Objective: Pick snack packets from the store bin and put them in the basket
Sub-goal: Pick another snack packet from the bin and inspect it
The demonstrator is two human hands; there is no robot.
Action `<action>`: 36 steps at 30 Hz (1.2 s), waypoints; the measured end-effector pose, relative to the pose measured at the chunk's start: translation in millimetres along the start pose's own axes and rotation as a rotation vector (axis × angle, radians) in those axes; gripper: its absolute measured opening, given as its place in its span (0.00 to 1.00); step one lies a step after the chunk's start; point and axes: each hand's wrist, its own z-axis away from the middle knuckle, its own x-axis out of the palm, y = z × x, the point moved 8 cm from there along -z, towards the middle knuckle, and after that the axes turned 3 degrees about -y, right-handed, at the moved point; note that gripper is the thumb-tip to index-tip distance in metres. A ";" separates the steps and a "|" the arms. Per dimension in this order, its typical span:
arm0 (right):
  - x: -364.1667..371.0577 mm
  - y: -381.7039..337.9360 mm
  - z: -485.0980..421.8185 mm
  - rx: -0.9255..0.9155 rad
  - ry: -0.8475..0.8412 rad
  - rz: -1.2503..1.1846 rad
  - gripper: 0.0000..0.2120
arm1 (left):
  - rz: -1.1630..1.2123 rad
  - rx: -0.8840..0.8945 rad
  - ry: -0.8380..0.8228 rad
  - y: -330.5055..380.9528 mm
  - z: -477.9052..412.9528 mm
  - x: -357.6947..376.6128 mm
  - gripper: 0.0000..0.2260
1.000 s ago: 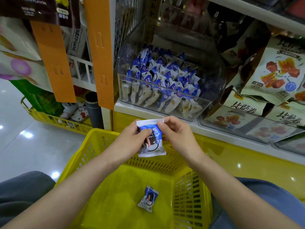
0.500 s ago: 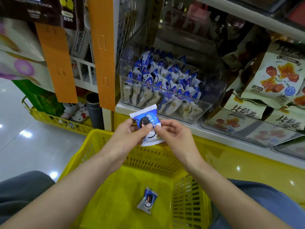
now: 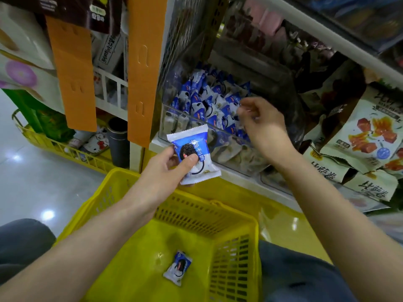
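Note:
My left hand [image 3: 162, 168] pinches a blue-and-white snack packet [image 3: 194, 147] above the far rim of the yellow basket [image 3: 234, 223]. One more packet [image 3: 177, 268] of the same kind lies on the basket floor. My right hand [image 3: 262, 125] is over the front wall of the clear store bin [image 3: 174, 125], fingers loosely curled with nothing in them, blurred. The bin holds several blue-and-white packets [image 3: 209, 99].
Orange hanging strips [image 3: 142, 68] flank the bin on the left. Bags of other snacks [image 3: 370, 131] fill the shelf to the right. A second yellow basket [image 3: 65, 147] with goods stands on the glossy floor at the left. My knees frame the basket.
My right hand has let go of the packet and moved up and right to the bin. My left hand alone now holds the packet, slightly higher.

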 end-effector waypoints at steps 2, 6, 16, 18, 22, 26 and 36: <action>10.4 14.8 -24.0 0.078 -0.096 0.142 0.15 | -0.002 -0.018 0.001 -1.8 -3.3 0.8 0.06; 33.1 37.8 -47.6 0.219 -0.314 0.343 0.15 | 0.010 -0.071 -0.028 -8.6 -7.3 6.6 0.09; 50.5 38.3 -64.9 0.251 -0.375 0.579 0.13 | 0.059 -0.115 -0.109 -22.4 -15.1 24.9 0.03; 52.1 40.7 -66.7 0.277 -0.367 0.552 0.15 | 0.065 -0.126 -0.110 -25.1 -15.6 24.8 0.04; 53.3 48.1 -70.0 0.372 -0.400 0.363 0.19 | 0.073 -0.141 -0.104 -27.6 -14.3 22.2 0.04; 46.4 53.7 -68.5 0.429 -0.362 0.202 0.23 | 0.077 -0.146 -0.103 -26.4 -16.9 20.6 0.04; -27.3 -5.6 9.6 0.210 0.099 -0.231 0.07 | 0.026 -0.276 -0.092 -43.4 -17.1 23.5 0.03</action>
